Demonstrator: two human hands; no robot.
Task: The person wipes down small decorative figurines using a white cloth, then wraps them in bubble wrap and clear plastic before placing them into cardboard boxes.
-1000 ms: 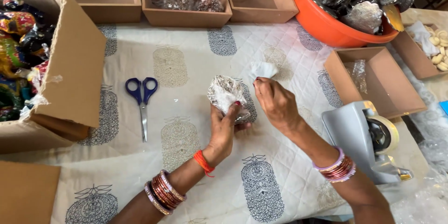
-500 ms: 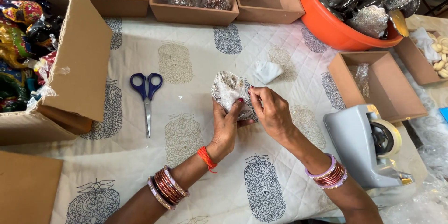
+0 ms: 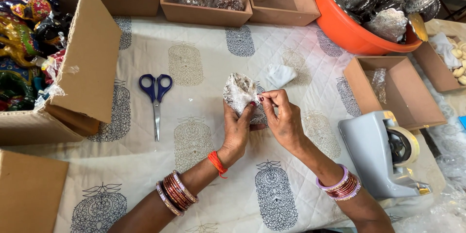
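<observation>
My left hand [image 3: 239,128] holds up a small silver leaf-shaped dish wrapped in clear plastic [image 3: 239,90] above the middle of the table. My right hand [image 3: 283,116] pinches the edge of the plastic wrap beside it, fingertips touching the left hand's fingers. A small crumpled white piece [image 3: 281,74] lies on the printed cream cloth [image 3: 194,68] just beyond the hands. Blue-handled scissors [image 3: 156,97] lie to the left of my left hand.
A grey tape dispenser [image 3: 383,153] stands at the right. An orange tub [image 3: 352,29] of silver dishes is at the back right. Brown boxes [image 3: 201,0] line the far edge, another [image 3: 398,92] sits right. A cardboard carton [image 3: 77,68] of colourful figurines stands left.
My right hand left the white piece on the cloth, came to the wrapped dish and now pinches its plastic. My left hand kept holding the dish.
</observation>
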